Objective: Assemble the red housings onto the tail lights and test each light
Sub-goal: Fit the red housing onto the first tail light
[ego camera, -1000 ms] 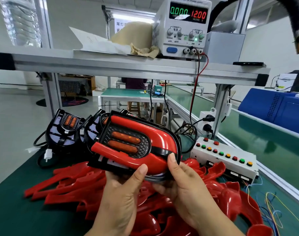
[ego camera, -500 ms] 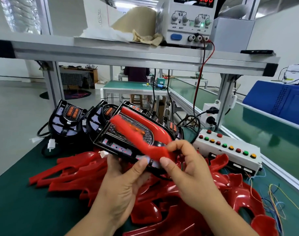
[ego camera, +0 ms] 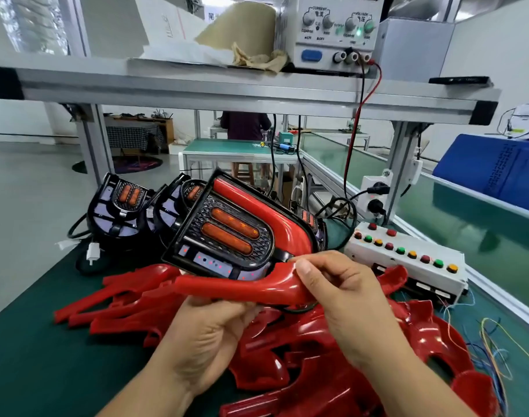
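Observation:
A black tail light point(ego camera: 227, 230) with two orange lenses is held up over the green bench, tilted. My left hand point(ego camera: 206, 335) grips it from below. A red housing point(ego camera: 245, 285) lies along its upper edge, while its lower arm stands off the bottom edge, exposing a strip with small red dots. My right hand point(ego camera: 341, 293) pinches that lower arm near the bend. A pile of loose red housings point(ego camera: 287, 356) lies beneath my hands. Two bare tail lights point(ego camera: 121, 212) stand at the back left.
A white button box point(ego camera: 407, 257) with red, green and yellow buttons sits to the right, loose coloured wires point(ego camera: 488, 341) beside it. A power supply point(ego camera: 332, 31) stands on the overhead shelf point(ego camera: 197, 85), red and black leads hanging down. A blue crate point(ego camera: 497, 170) stands far right.
The housing's lower arm, seated on the tail light a second ago, has been pulled away from it by my right hand. The view has tilted down and moved closer.

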`<state>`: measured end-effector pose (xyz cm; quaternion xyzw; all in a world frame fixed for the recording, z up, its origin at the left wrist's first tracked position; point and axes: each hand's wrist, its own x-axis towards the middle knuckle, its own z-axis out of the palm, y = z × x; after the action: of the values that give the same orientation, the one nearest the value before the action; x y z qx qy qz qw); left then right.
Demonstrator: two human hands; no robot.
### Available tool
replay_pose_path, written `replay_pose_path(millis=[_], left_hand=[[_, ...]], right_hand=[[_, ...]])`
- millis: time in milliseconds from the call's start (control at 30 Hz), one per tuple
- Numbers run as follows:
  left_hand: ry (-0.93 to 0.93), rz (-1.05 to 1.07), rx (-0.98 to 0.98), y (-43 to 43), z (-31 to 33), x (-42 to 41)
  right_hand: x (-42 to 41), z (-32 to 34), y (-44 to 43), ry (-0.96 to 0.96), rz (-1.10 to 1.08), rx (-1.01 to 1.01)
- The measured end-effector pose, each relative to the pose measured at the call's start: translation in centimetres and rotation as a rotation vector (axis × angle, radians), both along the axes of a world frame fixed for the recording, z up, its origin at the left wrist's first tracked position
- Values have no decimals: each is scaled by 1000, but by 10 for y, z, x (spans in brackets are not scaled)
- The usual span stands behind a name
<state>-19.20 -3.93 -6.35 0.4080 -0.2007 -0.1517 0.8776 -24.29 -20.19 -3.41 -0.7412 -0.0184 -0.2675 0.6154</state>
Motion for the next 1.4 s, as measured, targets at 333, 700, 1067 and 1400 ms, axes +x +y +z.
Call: replay_pose_path(millis=[333, 700, 1067, 1400], left_hand=[[58, -11, -62, -4, 2, -7], [99, -7, -98, -7, 4, -10], [99, 1, -125, 4, 7, -2], [101, 8, -96, 6, 3, 1]], right_hand=[[-2, -9, 19, -18, -133, 58], [0, -11, 15, -178, -349, -200], [-6, -6, 11, -107, -124, -422], [-5, -6, 5, -115, -203, -592]])
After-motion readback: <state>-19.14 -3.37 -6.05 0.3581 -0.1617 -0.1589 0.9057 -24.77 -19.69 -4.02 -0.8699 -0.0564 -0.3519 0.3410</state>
